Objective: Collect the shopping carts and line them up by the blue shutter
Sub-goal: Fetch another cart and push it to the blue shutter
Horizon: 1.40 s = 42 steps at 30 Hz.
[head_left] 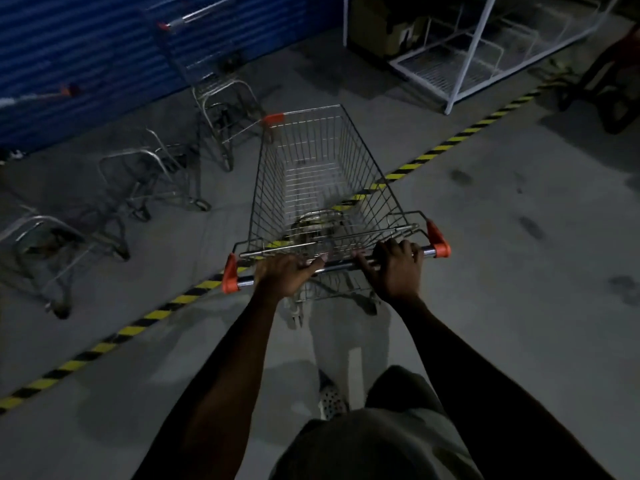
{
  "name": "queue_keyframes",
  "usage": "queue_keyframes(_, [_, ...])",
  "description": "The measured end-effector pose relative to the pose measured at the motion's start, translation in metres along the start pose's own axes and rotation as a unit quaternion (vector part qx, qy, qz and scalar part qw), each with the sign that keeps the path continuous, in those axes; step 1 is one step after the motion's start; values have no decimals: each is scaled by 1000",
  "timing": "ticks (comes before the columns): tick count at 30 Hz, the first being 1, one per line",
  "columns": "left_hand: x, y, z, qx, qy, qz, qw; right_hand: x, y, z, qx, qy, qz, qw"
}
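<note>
Cart [322,174], wire basket, empty, orange corner caps; in transit. Handle bar [336,266] runs crosswise under both hands. Left hand [282,275]: fingers wrapped over the bar near its left orange cap, clenched on it. Right hand [398,268]: fingers curled over the bar toward the right cap, likewise grasping it. Basket extends straight ahead of the fingers, its nose angled slightly left.

Striped floor tape [145,323], yellow and black, crosses diagonally beneath the cart, passing below and to the left of the fingers.

Blue shutter [86,57]: far ahead and left of the fingers, beyond the tape.

Parked carts, three visible in a rough row in front of the shutter: nearest cart [45,251] well left of the left hand; middle cart [152,174] ahead-left; farthest cart [214,88] ahead, close off the pushed basket's front left corner. All blurred; exact spacing cannot be told.

White rack [485,57]: ahead and right, not part of the job.

Step in hand, by judgement: delivering one more cart to the row. Next move likely calls for steering left across the tape, squaring the basket with the parked carts, setting it beside the end one, then releasing the bar.
</note>
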<state>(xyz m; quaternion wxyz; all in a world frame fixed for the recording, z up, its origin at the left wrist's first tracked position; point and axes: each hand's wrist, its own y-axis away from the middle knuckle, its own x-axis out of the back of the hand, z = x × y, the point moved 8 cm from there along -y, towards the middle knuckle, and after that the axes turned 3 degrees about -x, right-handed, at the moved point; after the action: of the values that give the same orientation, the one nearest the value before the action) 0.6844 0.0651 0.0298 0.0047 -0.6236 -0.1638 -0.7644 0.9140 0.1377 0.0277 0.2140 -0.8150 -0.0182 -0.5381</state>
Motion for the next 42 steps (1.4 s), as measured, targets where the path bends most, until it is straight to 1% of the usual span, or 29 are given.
queue_keyframes(2, [17, -35, -11, -15, -6, 22, 1000, -17, -34, -4, -3, 10, 7, 1000])
queue_keyframes(5, [32, -98, -29, -46, -13, 8, 999, -45, -89, -13, 0, 4, 18, 1000])
queue_keyframes(8, [56, -161, -51, -32, -23, 28, 999, -70, -149, -24, 11, -24, 52, 998])
queue_keyframes(10, [69, -207, -66, -5, -49, 42, 998, -88, -191, -31, 20, -37, 75, 996])
queue_keyframes(12, [84, -253, -79, 23, -82, 56, 995, -109, -234, -37, 30, -33, 78, 996])
queue_keyframes(15, [97, -327, -96, 65, -151, 27, 986, -137, -303, -43, 53, -20, 88, 995])
queue_keyframes(16, [105, -348, -100, 95, -150, 45, 983, -146, -327, -43, 53, -15, 89, 995])
queue_keyframes(18, [117, -382, -102, 156, -99, 95, 978, -167, -370, -43, 54, -10, 84, 995])
queue_keyframes(21, [119, -428, -95, 188, -26, 157, 969, -193, -432, -42, 62, 1, 70, 996])
queue_keyframes(23, [120, -461, -95, 185, -8, 174, 967, -205, -471, -40, 67, 7, 69, 995])
queue_keyframes(27, [137, -539, -101, 155, -28, 196, 968, -231, -544, -35, 62, 14, 69, 996])
queue_keyframes(32, [164, -636, -120, 129, -36, 285, 949, -269, -632, -38, 43, 18, 74, 996])
queue_keyframes(35, [183, -694, -136, 114, -33, 309, 943, -302, -686, -45, 16, 19, 73, 997])
queue_keyframes(39, [209, -762, -149, 89, -38, 358, 929, -335, -762, -49, 3, 1, 68, 998])
queue_keyframes(42, [226, -821, -165, 66, -42, 364, 928, -355, -823, -52, -10, -8, 73, 997])
